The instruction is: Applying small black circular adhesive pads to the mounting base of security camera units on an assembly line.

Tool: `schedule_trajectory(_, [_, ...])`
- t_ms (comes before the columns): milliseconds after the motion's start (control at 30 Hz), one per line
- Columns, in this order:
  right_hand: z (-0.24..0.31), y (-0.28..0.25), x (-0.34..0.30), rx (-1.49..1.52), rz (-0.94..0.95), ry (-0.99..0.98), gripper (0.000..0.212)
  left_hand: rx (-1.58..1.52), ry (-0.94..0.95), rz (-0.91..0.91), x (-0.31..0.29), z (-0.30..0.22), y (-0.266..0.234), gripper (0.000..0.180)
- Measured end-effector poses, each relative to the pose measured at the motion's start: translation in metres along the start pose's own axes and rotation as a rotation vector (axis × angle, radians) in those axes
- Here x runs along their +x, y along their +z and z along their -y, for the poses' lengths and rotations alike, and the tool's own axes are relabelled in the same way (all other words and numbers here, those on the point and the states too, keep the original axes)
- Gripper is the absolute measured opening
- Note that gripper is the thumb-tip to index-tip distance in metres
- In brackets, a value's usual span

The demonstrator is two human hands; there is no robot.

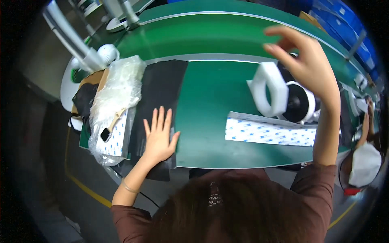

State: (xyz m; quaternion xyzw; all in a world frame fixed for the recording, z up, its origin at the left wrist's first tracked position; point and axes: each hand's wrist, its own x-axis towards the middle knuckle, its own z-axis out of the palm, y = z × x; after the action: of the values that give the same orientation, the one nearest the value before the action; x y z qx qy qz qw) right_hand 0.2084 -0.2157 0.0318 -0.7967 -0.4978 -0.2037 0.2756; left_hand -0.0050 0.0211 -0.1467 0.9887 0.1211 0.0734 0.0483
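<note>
Repeated small blue print on a white strip (265, 132) on the green tabletop (204, 137), similar blue marks on a white sheet (114, 141) at left, both too small to read, white capital lettering (215, 199) amid dark hair (182, 214), partly hidden

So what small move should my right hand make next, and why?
Perhaps lower your right hand toward the white ring: it looks raised and empty, thumb and fingers apart, with the ring nearby, while your left hand is spread over the black sheet.
</note>
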Motion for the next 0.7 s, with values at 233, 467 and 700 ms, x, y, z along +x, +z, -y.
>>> schedule_trajectory(233, [-0.013, -0.006, -0.142, 0.039, -0.052, 0.314, 0.026, 0.011, -0.037, 0.065, 0.012, 0.003, -0.002, 0.064])
schedule_trajectory(467, [-0.014, 0.039, -0.126, -0.247, -0.236, 0.163, 0.054, -0.263, 0.607, 0.005, 0.073, -0.108, -0.043, 0.075])
schedule_trajectory(700, [-0.037, 0.050, -0.072, -0.127, 0.048, 0.245, 0.055, -0.599, 0.482, 0.139, 0.072, -0.117, -0.033, 0.014])
